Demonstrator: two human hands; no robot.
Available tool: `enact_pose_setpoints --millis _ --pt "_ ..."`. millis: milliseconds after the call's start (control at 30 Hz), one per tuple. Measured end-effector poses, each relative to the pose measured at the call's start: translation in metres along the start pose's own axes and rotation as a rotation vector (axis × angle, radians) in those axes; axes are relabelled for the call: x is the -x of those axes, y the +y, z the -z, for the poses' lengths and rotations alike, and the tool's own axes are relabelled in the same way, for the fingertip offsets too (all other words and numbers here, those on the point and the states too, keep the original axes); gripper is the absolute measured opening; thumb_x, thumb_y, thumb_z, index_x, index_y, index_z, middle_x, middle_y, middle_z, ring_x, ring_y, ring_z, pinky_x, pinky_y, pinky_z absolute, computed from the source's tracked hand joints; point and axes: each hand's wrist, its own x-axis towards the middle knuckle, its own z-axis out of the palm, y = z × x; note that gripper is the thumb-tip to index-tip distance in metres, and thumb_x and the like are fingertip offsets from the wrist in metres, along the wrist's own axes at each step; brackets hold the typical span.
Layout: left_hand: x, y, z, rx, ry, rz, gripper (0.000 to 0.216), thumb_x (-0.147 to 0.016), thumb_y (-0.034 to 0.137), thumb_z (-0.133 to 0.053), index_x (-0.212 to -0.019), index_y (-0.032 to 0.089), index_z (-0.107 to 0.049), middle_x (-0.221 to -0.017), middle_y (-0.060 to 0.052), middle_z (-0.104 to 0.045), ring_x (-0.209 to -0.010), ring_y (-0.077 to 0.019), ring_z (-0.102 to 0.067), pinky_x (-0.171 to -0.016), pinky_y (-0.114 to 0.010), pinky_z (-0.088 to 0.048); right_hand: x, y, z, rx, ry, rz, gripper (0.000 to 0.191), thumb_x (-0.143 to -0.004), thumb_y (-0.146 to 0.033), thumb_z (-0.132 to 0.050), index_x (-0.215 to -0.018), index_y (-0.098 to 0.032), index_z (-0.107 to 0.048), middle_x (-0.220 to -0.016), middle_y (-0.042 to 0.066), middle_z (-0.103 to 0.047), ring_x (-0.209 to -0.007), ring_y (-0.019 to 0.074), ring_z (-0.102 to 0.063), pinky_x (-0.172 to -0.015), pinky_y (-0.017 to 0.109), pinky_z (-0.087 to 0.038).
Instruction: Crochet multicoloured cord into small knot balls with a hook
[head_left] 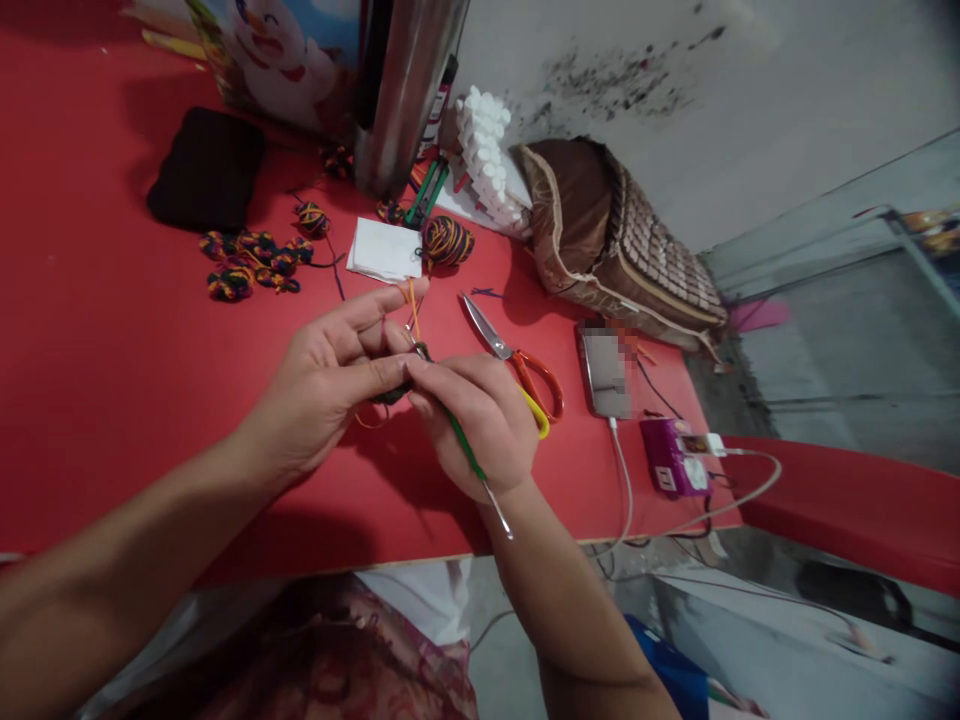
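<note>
My left hand point(337, 365) pinches a small dark piece of crochet work point(391, 390), and an orange strand of yarn point(415, 315) runs over its raised index finger. Between the fingers of my right hand point(476, 420) is a crochet hook point(466, 445) with a green handle, its metal rear end pointing down toward my wrist. The hook's working tip meets the crochet work where both hands come together, and my fingers partly hide it. A multicolour yarn ball point(448, 241) lies just beyond my hands. Scissors point(517, 355) with orange and yellow handles rest beside my right hand.
On the red table point(112, 400) are crocheted flower-like pieces point(255, 262), a black pouch point(206, 168), white paper point(385, 249) and a green cutter point(427, 193). A metal flask point(401, 100) and a brown cushion point(622, 240) stand behind. Rightward lie a charging phone point(606, 370) and purple power socket point(673, 458).
</note>
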Motion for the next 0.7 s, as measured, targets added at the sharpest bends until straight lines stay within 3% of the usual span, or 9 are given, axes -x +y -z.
enact_pose_setpoints --millis 433,700 --pt "0.005 -0.004 -0.010 0.003 0.023 -0.043 0.050 -0.089 0.011 -0.084 -0.137 0.025 -0.080 -0.077 0.004 -0.070 -0.060 -0.0094 -0.059 -0.057 -0.019 -0.052 0.001 -0.004 -0.011 0.162 0.061 0.049 0.048 -0.111 -0.023 -0.065 -0.158 -0.024 -0.060 -0.096 0.004 -0.079 -0.078 0.0206 -0.068 -0.069 0.034 -0.059" --pt "0.006 -0.005 -0.009 -0.201 0.034 -0.168 0.057 -0.095 0.016 -0.082 -0.150 0.030 -0.076 -0.084 0.001 -0.072 -0.069 -0.0126 -0.059 -0.063 -0.022 -0.055 -0.006 -0.012 -0.011 0.059 -0.004 -0.134 0.023 -0.113 -0.028 -0.060 -0.134 -0.024 -0.068 -0.093 0.004 -0.084 -0.078 0.0192 -0.075 -0.071 0.031 -0.064"
